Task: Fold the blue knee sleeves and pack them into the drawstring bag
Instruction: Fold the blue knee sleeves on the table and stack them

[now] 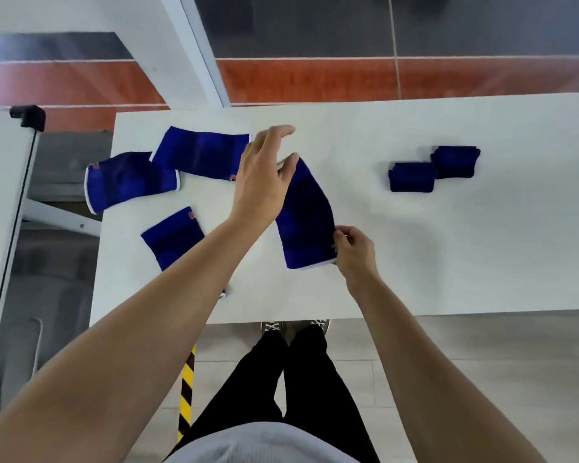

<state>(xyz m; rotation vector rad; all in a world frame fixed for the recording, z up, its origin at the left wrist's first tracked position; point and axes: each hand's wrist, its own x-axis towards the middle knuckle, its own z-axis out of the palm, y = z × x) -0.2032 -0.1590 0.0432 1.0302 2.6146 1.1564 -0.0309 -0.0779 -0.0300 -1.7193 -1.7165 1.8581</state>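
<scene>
The right hand [355, 252] pinches the near corner of a knee sleeve [306, 215]; the left hand [264, 178], fingers loosely extended, grips its far end.

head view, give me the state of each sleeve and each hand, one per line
middle sleeve: unfolded, held at both ends
left hand: grips its far end
right hand: pinches its near corner
three sleeves at left: unfolded, flat on white table
two sleeves at right: folded, touching
</scene>
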